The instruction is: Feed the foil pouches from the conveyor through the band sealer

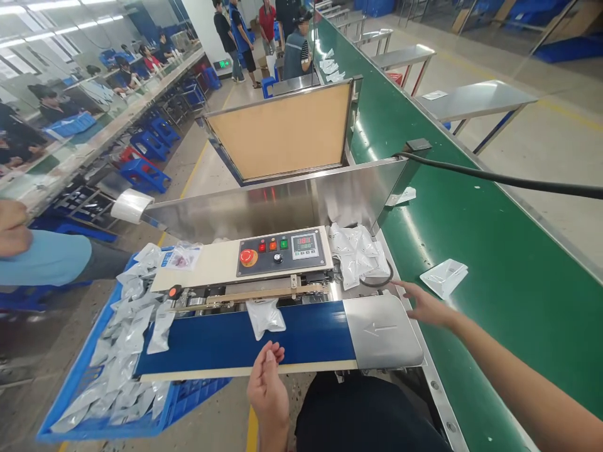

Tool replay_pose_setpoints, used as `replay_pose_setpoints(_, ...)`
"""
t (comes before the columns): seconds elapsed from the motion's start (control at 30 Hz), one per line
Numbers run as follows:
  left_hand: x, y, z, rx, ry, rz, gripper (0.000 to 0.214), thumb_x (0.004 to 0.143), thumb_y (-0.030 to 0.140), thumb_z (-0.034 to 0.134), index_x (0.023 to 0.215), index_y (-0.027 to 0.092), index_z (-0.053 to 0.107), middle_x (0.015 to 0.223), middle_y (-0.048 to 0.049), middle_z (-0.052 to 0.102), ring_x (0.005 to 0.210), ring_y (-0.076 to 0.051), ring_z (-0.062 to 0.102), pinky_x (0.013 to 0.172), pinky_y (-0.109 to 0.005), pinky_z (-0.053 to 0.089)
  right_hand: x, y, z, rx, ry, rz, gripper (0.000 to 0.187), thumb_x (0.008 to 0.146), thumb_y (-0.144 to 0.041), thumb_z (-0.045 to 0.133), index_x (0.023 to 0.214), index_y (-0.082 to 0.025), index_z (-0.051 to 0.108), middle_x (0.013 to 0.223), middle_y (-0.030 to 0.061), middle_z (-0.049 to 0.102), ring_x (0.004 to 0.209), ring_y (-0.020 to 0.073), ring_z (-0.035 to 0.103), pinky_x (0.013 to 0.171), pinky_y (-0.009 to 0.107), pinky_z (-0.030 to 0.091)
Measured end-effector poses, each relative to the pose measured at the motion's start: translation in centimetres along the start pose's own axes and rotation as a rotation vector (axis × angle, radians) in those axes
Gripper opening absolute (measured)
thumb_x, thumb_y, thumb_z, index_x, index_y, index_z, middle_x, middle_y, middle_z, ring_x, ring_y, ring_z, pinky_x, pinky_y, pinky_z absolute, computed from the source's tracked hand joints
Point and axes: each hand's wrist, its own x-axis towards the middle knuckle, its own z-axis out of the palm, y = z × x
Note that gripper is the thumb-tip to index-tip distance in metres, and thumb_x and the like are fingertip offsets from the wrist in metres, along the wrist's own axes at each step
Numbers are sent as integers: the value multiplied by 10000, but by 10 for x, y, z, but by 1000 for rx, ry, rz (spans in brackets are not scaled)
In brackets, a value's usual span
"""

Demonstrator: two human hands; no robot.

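I have the left hand (268, 390) at the near edge of the blue belt (311, 336), its fingers half-curled and close together, gripping nothing I can see; whether it touches the belt, I can't tell. A white pouch (266, 317) lies on the belt just past its fingertips. My right hand (426, 306), well apart from the left, is beyond the belt's right end, fingers loosely spread, holding nothing. A pouch pile (355, 248) sits behind that end.

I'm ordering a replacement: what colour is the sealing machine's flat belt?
Blue; the belt shows best in the head view.
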Motion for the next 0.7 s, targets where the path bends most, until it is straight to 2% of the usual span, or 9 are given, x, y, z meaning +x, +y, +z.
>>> replay_pose_setpoints(0.03,-1,0,4,8,-18,-3,607,880,661,820,1186,137,820,1118,-164,834,978,-321,822,945,-510,678,-9,4,10,23,67,-30,918,595,-330,791,1505,-257,690,1568,171,625,1292,346,694,986,425,603)
replay_pose_setpoints(0.1,-4,3,16,14,-74,0,600,885,663,818,1186,143,825,1127,-165,836,989,-322,824,930,-495,684,-18,3,29,74,161,-67,779,613,-392,840,1375,-249,771,1496,165,679,1368,371,649,1057,452,572)
replay_pose_setpoints(0.2,-5,13,43,14,-211,20,592,907,661,797,1188,141,828,1138,-174,837,1009,-320,825,931,-488,685,-13,-11,45,237,215,64,432,653,-504,858,977,-219,831,983,82,814,1013,329,759,932,432,602)
replay_pose_setpoints(0.27,-4,22,63,5,-303,33,585,909,657,796,1167,132,833,1127,-181,839,997,-312,826,923,-481,688,-5,-18,44,324,259,170,433,660,-590,860,842,-205,780,712,19,731,764,262,713,776,385,601)
replay_pose_setpoints(0.3,-4,26,73,-1,-342,38,580,907,652,799,1153,128,835,1117,-183,841,986,-308,827,918,-478,689,-1,-21,39,352,280,195,470,661,-632,856,822,-200,759,663,6,700,708,238,683,722,363,589)
replay_pose_setpoints(0.4,-4,33,95,-25,-431,60,552,912,629,804,1130,123,842,1092,-187,843,971,-303,826,915,-473,690,3,-26,18,396,296,200,520,674,-682,848,814,-195,730,694,20,718,688,208,665,686,338,583)
replay_pose_setpoints(0.5,-8,35,109,-16,-520,107,512,933,607,790,1115,132,848,1070,-180,845,979,-306,824,921,-463,685,-6,-42,-8,236,337,148,450,753,-651,807,833,-213,743,699,32,735,668,215,665,685,351,583)
replay_pose_setpoints(0.6,-16,40,122,51,-644,257,448,980,578,743,1097,161,859,1056,-167,843,975,-307,816,921,-445,676,-29,-78,-30,-55,417,-57,353,893,-577,690,943,-242,791,867,80,815,786,263,731,726,373,587)
replay_pose_setpoints(0.7,-24,53,143,104,-716,507,416,1033,529,682,1230,203,847,1249,-171,819,1196,-342,769,1083,-481,619,-58,-129,-42,-167,453,-274,320,971,-518,613,1040,-281,816,1172,104,835,1075,320,768,871,420,621)
